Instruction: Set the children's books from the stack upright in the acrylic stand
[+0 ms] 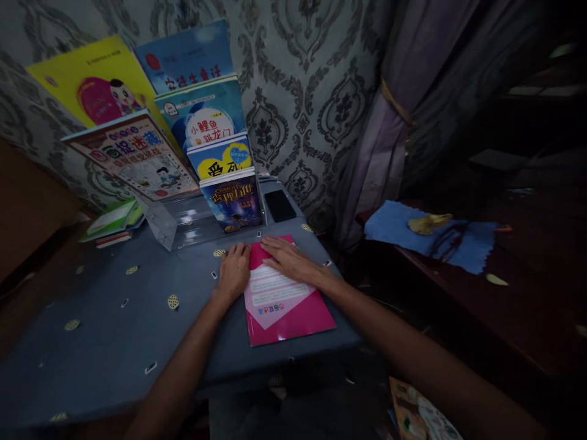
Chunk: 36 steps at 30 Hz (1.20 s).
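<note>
A pink book (293,318) with a pale printed panel lies closed and flat near the table's right end, its text upside down to me. My right hand (288,260) rests open on the upper part of its cover, fingers stretched to the left. At the book's left edge is my left hand (235,269), fingers extended and fingertips near the upper left corner. Neither hand grips anything. Just beyond the book, a dark blue book (233,201) stands at the front of a clear stand (165,226).
Several upright books fill the stand, among them a yellow book (87,79) and a teal book (206,116). A black phone (280,206) lies right of it, green-covered books (114,220) left. The patterned tablecloth (114,336) covers the table. A blue cloth (394,226) lies on a dark surface.
</note>
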### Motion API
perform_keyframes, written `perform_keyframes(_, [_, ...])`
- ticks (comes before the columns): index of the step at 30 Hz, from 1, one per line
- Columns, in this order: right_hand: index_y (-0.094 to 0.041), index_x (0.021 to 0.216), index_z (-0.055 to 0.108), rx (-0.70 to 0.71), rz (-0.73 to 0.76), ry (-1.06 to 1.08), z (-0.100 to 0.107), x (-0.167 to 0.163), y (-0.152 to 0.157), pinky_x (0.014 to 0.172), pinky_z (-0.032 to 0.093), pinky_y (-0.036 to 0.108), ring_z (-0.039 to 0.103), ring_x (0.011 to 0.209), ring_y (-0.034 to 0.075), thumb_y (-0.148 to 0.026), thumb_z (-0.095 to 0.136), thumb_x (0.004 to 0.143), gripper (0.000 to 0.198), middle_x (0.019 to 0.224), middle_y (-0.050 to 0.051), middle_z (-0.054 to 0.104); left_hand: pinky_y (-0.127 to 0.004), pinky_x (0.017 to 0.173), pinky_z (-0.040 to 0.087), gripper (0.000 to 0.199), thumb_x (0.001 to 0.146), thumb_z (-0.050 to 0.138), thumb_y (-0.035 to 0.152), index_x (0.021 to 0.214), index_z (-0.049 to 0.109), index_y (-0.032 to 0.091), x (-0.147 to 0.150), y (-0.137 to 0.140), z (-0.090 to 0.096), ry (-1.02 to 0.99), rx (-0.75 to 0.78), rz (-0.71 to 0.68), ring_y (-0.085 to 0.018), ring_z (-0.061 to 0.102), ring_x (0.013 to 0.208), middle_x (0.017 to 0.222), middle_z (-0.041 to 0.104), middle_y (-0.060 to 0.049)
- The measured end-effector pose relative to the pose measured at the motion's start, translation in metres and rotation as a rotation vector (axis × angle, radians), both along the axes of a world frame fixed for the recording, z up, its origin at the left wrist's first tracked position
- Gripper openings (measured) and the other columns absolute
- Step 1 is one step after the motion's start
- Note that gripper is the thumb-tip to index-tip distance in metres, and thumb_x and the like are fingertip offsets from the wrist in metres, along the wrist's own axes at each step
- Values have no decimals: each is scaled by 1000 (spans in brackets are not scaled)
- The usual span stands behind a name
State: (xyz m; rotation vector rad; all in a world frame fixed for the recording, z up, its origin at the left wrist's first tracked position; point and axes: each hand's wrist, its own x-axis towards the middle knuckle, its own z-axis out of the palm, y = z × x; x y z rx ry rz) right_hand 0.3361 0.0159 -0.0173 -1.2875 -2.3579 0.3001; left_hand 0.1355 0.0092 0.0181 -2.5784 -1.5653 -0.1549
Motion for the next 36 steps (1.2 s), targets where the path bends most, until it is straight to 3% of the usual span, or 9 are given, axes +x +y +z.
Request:
perform_keyframes(7, [-19,140,63,-13,-57,39,0,39,-6,124,30,53,50,144,25,-32,40,106,43,148,12,60,-47,99,47,46,95,38,7,135,59,17,-4,4,-7,-63,6,-4,-30,56,113,123,61,-15])
perform_keyframes(16, [-20,136,65,-19,-117,117,0,39,-7,122,28,57,54,140,26,-33,40,105,42,143,12,65,-43,96,47,45,96,39,7,135,60,17,-5,3,-9,-38,37,-4,-29,56,111,122,62,-13])
perform_keyframes(23, [-18,122,74,77,-256,162,-3,45,-2,111,43,49,67,118,27,-27,43,101,38,123,11,76,-42,95,47,49,95,42,7,140,58,20,-9,7,-4,-53,7,-46,-28,56,110,122,62,-12])
perform_keyframes(29, [-20,121,75,58,-256,257,-5,51,2,103,50,44,68,110,26,-27,44,101,37,118,8,78,-40,92,49,41,94,40,6,119,71,19,0,19,5,-41,-19,-86,-28,57,106,114,64,-12])
perform_keyframes(36, [-16,122,75,96,-303,203,-13,50,5,112,44,50,63,119,28,-21,44,99,39,123,13,74,-40,96,49,55,92,41,4,141,60,23,23,31,1,-74,-45,-251,-27,54,110,122,63,-11])
